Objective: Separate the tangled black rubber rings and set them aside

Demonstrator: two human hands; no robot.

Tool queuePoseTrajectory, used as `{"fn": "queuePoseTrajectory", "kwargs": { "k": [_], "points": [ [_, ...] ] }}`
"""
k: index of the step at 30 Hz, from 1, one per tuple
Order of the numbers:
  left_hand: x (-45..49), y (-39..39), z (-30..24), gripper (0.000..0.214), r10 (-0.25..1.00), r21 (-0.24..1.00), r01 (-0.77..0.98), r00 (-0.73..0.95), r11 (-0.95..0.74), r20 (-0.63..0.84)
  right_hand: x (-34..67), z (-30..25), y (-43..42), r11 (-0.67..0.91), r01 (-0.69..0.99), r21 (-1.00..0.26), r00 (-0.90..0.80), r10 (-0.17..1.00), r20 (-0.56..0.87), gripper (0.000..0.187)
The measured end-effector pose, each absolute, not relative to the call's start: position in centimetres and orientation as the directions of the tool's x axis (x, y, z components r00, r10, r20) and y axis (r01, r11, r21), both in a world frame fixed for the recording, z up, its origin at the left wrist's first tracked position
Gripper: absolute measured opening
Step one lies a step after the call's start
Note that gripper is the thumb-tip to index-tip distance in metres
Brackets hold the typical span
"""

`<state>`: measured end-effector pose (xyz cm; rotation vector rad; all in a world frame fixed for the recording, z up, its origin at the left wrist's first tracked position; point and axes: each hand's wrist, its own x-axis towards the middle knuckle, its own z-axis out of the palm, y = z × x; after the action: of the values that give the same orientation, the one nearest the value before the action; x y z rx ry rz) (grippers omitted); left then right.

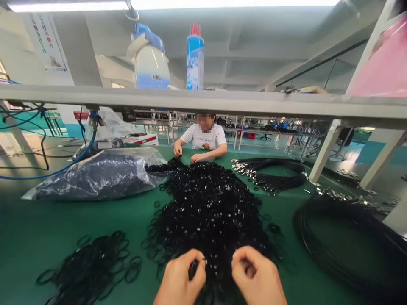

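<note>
Tangled black cord lies in a big heap at the middle of the green bench, its loops flecked with small metal ends. At the heap's 6 o'clock, both hands work at its near edge. The left hand has its grip pressed together, thumb and fingers pinching a dark cord end. The right hand curls its fingers inward over strands just beside it; that grip looks closed, though whether it pinches anything cannot be told. Loose black loops spread at 8 o'clock, a coil of black cable lies at 4 o'clock, and a bundle of cables with metal fittings sits at 2 o'clock. A clear plastic bag packed with dark coils touches the heap at 10 o'clock. At 12 o'clock, a co-worker in a striped shirt rests both hands at the bench's far edge. Overhead, a shelf carries a blue-and-white bottle and a jug.
</note>
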<state>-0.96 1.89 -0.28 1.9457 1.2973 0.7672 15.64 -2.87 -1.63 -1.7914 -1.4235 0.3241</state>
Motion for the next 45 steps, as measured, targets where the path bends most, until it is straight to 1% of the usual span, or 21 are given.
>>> {"fn": "queuePoseTrajectory", "kwargs": {
  "k": [3,5,7,9,11,15,17,19,21,23,26,29,32,35,37,39,42,45],
  "points": [
    [-1.2,2.4,-0.1,0.023,0.948,0.921,0.388,0.303,-0.027,-0.100,16.6,-1.2,-2.8,-0.100,0.647,-0.756,0.424,0.871,0.248,0.015],
    [-1.3,2.5,0.0,0.027,0.925,0.953,0.279,0.320,0.116,-0.206,16.9,-0.8,-2.9,-0.121,0.659,-0.742,0.451,0.853,0.262,0.015],
    [-1.3,2.3,0.3,0.028,0.908,0.963,0.196,0.340,0.188,-0.246,16.9,-0.5,-3.1,-0.121,0.699,-0.705,0.444,0.846,0.294,0.020],
    [-1.2,2.0,0.7,0.033,0.886,0.961,0.131,0.374,0.242,-0.274,16.7,-0.4,-3.3,-0.105,0.740,-0.664,0.413,0.851,0.326,0.030],
    [-1.1,1.7,1.0,0.037,0.864,0.959,0.067,0.420,0.275,-0.277,16.3,-0.3,-3.5,-0.050,0.759,-0.650,0.350,0.872,0.342,0.032],
    [-0.9,0.9,1.6,0.051,0.831,0.956,0.023,0.489,0.292,-0.265,15.0,-0.3,-4.1,0.186,0.697,-0.693,0.148,0.908,0.392,0.019],
    [-0.6,0.6,1.6,0.054,0.816,0.957,0.030,0.517,0.287,-0.261,14.2,-0.2,-4.5,0.274,0.655,-0.704,0.062,0.909,0.411,0.017],
    [-0.4,0.4,1.4,0.055,0.810,0.957,0.036,0.523,0.289,-0.264,13.6,-0.1,-4.6,0.312,0.634,-0.707,-0.006,0.917,0.399,0.022],
    [-0.2,0.3,1.2,0.054,0.805,0.955,0.054,0.525,0.290,-0.275,13.4,-0.1,-4.6,0.304,0.625,-0.719,-0.024,0.928,0.371,0.020],
    [-0.2,0.3,1.0,0.052,0.802,0.958,0.068,0.533,0.278,-0.270,13.6,-0.3,-4.4,0.243,0.590,-0.770,0.032,0.946,0.323,0.018],
    [-0.3,0.8,0.7,0.040,0.814,0.959,0.077,0.513,0.273,-0.273,14.5,-1.0,-3.9,0.112,0.457,-0.882,0.152,0.967,0.202,0.019],
    [-0.5,1.3,0.4,0.035,0.840,0.950,0.082,0.448,0.302,-0.306,15.3,-1.8,-3.4,0.068,0.317,-0.946,0.196,0.971,0.135,0.020],
    [-0.5,1.6,0.1,0.041,0.859,0.954,0.078,0.419,0.289,-0.294,15.4,-2.1,-3.3,0.099,0.250,-0.963,0.214,0.964,0.155,0.019],
    [-0.3,1.3,-0.2,0.044,0.856,0.964,0.058,0.448,0.260,-0.258,14.8,-1.8,-3.4,0.064,0.259,-0.964,0.279,0.950,0.138,0.014],
    [-0.2,1.0,-0.3,0.043,0.840,0.968,0.078,0.484,0.239,-0.246,14.5,-1.6,-3.5,0.040,0.249,-0.968,0.312,0.942,0.120,0.011],
    [-0.1,0.9,-0.4,0.040,0.832,0.969,0.106,0.497,0.224,-0.247,14.4,-1.7,-3.5,0.069,0.215,-0.974,0.324,0.936,0.137,0.010],
    [-0.2,1.1,-0.4,0.040,0.843,0.963,0.083,0.468,0.256,-0.264,14.9,-2.2,-3.2,0.102,0.123,-0.987,0.319,0.938,0.136,0.013],
    [-0.4,1.5,-0.5,0.040,0.857,0.959,0.072,0.434,0.274,-0.277,15.7,-2.6,-3.0,0.055,0.059,-0.997,0.255,0.964,0.068,0.017]
  ]
}}
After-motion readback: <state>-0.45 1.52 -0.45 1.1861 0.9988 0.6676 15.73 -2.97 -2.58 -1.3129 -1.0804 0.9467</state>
